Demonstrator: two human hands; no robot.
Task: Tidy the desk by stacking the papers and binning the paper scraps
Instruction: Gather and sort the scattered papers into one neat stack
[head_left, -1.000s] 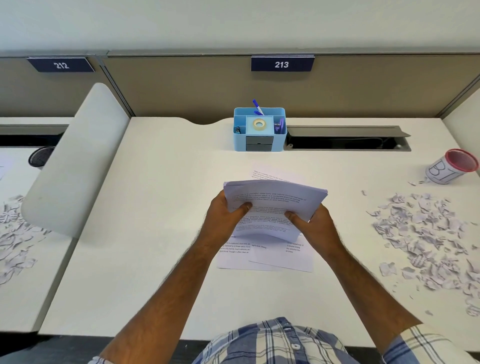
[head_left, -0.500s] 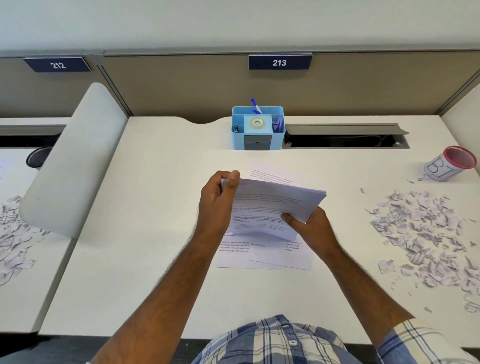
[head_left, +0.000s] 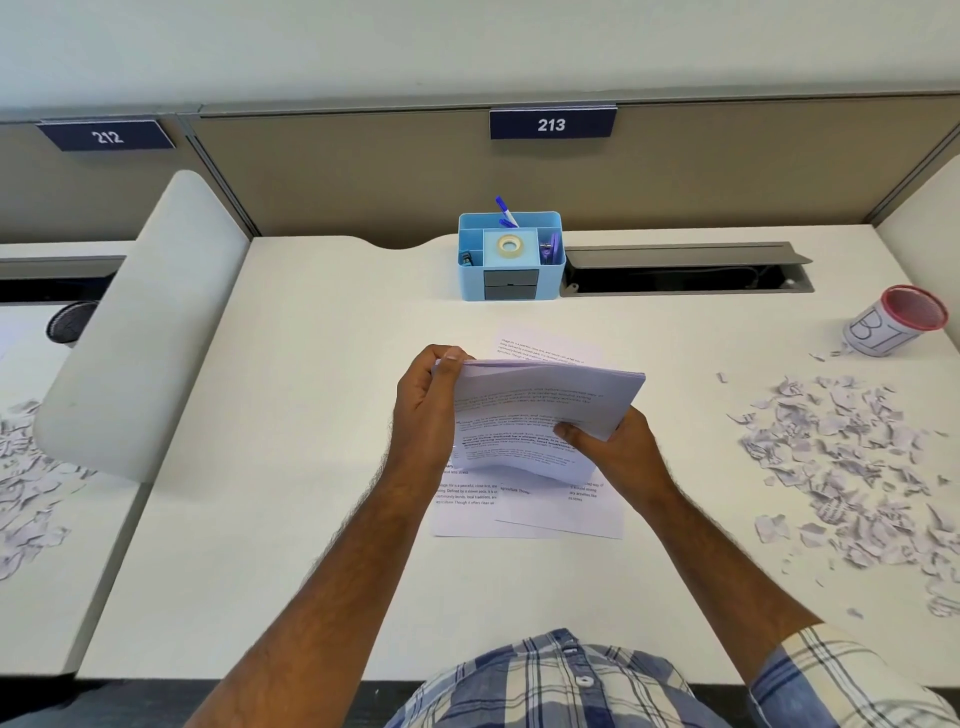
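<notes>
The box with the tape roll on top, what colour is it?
Light blue, with dark grey drawers in front; the desk organiser shows in the head view.

Light blue desk organiser (head_left: 510, 270) at the rear centre of the white desk (head_left: 311, 415), with two grey drawers in front, a roll of clear tape (head_left: 510, 245) on top, and a blue pen (head_left: 506, 210) standing in a rear compartment. Open grey cable tray (head_left: 685, 270) set into the desktop just right of the organiser. Brown partition (head_left: 363, 176) behind, carrying dark blue number plates "213" (head_left: 552, 123) and "212" (head_left: 106, 136); rounded white divider panel (head_left: 140, 332) along the left edge.
</notes>
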